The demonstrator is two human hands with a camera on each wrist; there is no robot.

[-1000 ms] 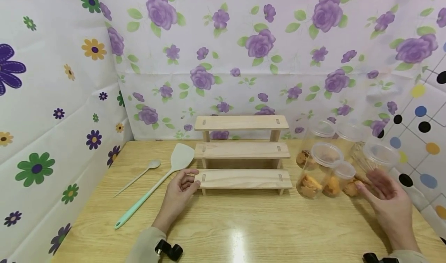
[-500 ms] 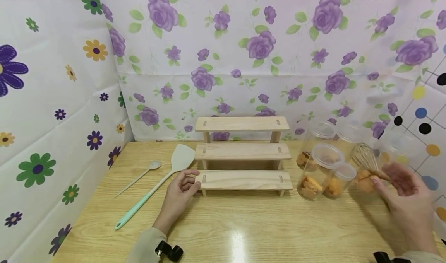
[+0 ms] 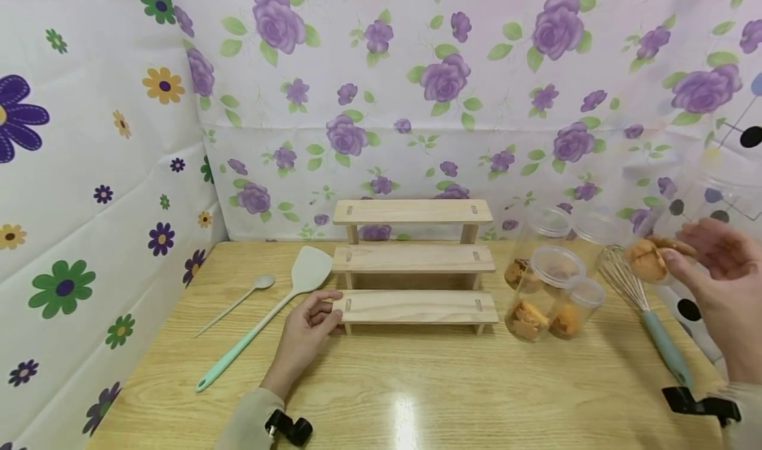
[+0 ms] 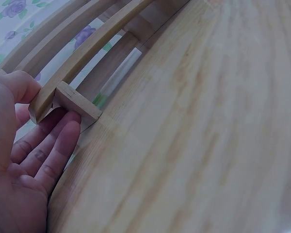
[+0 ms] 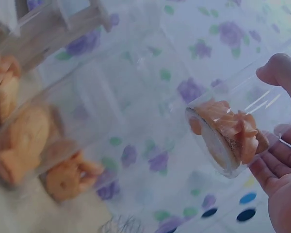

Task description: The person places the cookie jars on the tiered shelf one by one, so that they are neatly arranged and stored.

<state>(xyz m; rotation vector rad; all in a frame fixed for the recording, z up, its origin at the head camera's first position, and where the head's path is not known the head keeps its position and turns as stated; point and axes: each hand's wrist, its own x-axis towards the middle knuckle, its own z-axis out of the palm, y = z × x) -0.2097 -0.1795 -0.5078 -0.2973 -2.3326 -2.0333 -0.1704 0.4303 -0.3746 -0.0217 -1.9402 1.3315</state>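
Left hand (image 3: 306,324): at 8 o'clock from the wooden rack (image 3: 413,258), fingers bent, gripping the left end of the lowest shelf. Right hand (image 3: 731,284): raised above the table (image 3: 411,370) at 3 o'clock, fingers and thumb around a clear jar (image 5: 237,116) containing cookies. Whisk (image 3: 657,334): on the table, handle pointing to 5 o'clock. Flowered cloth (image 3: 405,152): behind, at 12 o'clock.

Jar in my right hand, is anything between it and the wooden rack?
Yes: four other clear jars stand on the table right of the wooden rack, between it and the jar your right hand holds. Passing their near side looks possible.
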